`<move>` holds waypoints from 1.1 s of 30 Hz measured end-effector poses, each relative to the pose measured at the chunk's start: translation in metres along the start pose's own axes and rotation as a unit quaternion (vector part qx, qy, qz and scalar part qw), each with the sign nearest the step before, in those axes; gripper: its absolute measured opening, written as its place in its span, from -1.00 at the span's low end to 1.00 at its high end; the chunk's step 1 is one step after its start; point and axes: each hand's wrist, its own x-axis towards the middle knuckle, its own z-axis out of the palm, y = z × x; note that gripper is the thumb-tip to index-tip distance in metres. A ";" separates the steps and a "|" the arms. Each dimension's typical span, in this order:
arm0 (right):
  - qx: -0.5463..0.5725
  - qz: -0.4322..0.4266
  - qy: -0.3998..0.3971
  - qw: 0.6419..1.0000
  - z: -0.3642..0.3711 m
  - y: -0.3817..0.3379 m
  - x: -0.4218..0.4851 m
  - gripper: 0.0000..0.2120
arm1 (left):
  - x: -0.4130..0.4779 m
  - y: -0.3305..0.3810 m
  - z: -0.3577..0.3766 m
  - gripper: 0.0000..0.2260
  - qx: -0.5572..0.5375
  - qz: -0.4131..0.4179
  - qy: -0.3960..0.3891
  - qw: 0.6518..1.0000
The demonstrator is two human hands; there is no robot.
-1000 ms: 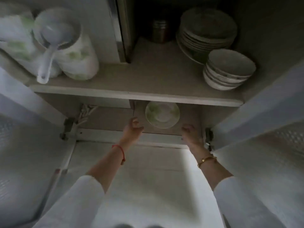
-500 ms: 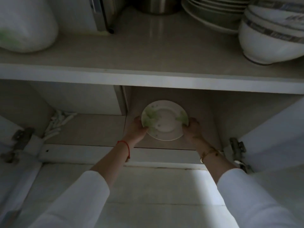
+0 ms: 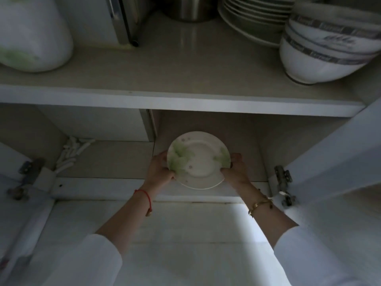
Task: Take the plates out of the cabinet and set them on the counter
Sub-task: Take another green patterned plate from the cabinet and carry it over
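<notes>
Low in the cabinet's right bay (image 3: pixel 257 129), under the shelf edge (image 3: pixel 185 104): plate (image 3: pixel 198 159) gripped at opposite rims by left hand (image 3: pixel 159 171) and right hand (image 3: pixel 237 169), fingers curled tight; open room all around.

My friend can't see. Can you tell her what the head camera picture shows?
Two hands, the left hand and right hand, hold a green-patterned plate by its edges in a low cabinet compartment. On the shelf above sit stacked plates and stacked bowls.

Grey band on stacked bowls (image 3: pixel 321 48) has lettering, too blurred to read.
</notes>
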 end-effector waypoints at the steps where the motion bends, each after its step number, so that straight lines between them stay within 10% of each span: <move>1: 0.010 0.002 0.001 1.000 -0.007 -0.003 -0.014 -0.59 | -0.015 0.006 -0.004 -0.45 -0.015 -0.019 0.000 1.000; 16: 0.138 0.113 -0.006 0.984 -0.209 -0.150 -0.308 -0.83 | -0.336 0.248 -0.123 -0.41 -0.010 -0.075 -0.039 0.996; 33: 0.306 0.061 0.127 0.941 -0.545 -0.381 -0.521 -0.72 | -0.513 0.630 -0.189 -0.36 0.044 0.141 -0.189 0.971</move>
